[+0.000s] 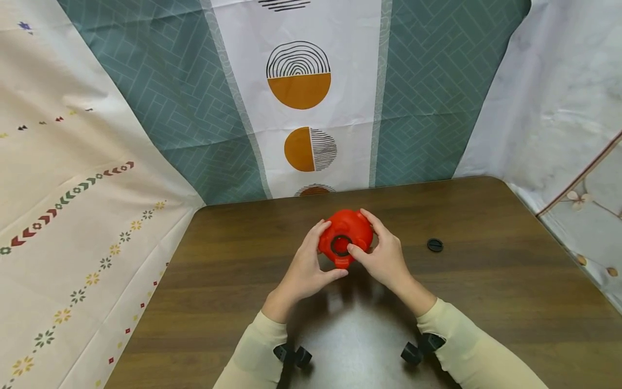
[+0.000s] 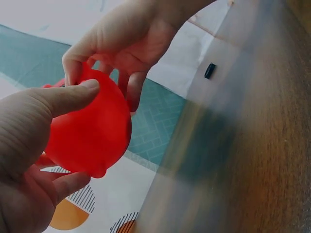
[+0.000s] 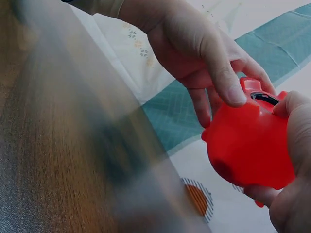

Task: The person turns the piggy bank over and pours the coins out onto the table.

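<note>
**Operator:** From the head camera I see the biggest things first: a dark wooden table, with patterned cloth hung behind it and to both sides. Over the table's middle, both hands hold a red piggy bank clear of the surface.

**Colleague:** How are the hands set on it?

**Operator:** My left hand wraps its left flank, thumb on the near side, fingers curled behind. My right hand grips the right flank, thumb tip at a dark round opening that faces the camera.

**Colleague:** Do the wrist cameras add anything?

**Operator:** The left wrist view shows the smooth, rounded red body, with no hole in sight. The right wrist view catches the stubby legs and the dark opening's rim.

**Colleague:** Anything smaller?

**Operator:** A small black cap lies on the table, well to the right of the hands. The left wrist view shows it edge-on; the right wrist view misses it.
</note>
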A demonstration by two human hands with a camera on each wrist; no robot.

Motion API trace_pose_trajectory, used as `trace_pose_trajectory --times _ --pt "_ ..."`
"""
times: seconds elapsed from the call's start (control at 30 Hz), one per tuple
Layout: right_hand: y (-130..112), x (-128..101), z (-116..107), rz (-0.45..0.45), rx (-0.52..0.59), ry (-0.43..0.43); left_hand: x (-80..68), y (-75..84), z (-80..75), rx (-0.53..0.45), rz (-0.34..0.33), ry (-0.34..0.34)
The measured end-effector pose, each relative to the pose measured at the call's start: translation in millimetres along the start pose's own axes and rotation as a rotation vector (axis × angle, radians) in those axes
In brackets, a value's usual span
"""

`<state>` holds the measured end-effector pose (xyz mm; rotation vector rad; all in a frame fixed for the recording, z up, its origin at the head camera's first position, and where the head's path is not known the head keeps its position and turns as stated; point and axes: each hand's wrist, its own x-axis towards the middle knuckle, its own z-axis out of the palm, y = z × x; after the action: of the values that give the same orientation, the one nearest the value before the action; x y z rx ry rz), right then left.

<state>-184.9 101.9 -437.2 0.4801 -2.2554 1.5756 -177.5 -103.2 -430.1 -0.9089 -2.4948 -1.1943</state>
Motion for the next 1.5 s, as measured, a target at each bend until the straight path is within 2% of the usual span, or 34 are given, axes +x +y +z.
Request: trace_pose_trajectory --times 0.17,0.33,0.47,0.57,0.7,0.83,0.97,1.17,1.3,1.5 --pt "2.0 0.0 3.8 -0.151 -0.102 0.038 0.3 0.2 -1.4 -0.072 -0.021 -0.004" --pt "0.5 -1.3 5.1 -0.299 -0.195 0.032 1.1 1.1 -3.7 -0.248 -0.109 -0.015" --pt "-2.5 -1.5 5.4 -0.410 -0.258 0.017 1.5 7.6 -8.3 -0.330 -0.175 -0.013" --pt "-4.0 -1.7 5.8 -0.480 -0.278 0.008 2.9 22.4 -16.3 -0.344 -0.198 -0.011" --pt "-4.9 -2.1 7.4 -0.564 -0.289 -0.007 4.7 41.0 -25.1 -0.345 -0.184 0.004" --pt "-4.6 -2.0 8.7 -0.618 -0.284 -0.043 4.9 45.1 -25.3 -0.311 -0.202 0.024" --pt "-4.4 -1.4 8.9 -0.563 -0.222 -0.095 4.4 43.7 -22.5 -0.314 -0.235 0.069" --pt "-7.7 0.1 3.5 -0.330 -0.002 -0.142 4.2 43.3 -20.9 -0.318 -0.235 0.155" --pt "-16.1 0.6 -0.3 -0.179 0.080 -0.165 4.0 45.0 -20.7 -0.324 -0.226 0.166" --pt "-46.3 -2.7 -9.0 -0.057 0.150 -0.269 3.0 48.4 -20.1 -0.349 -0.172 0.155"
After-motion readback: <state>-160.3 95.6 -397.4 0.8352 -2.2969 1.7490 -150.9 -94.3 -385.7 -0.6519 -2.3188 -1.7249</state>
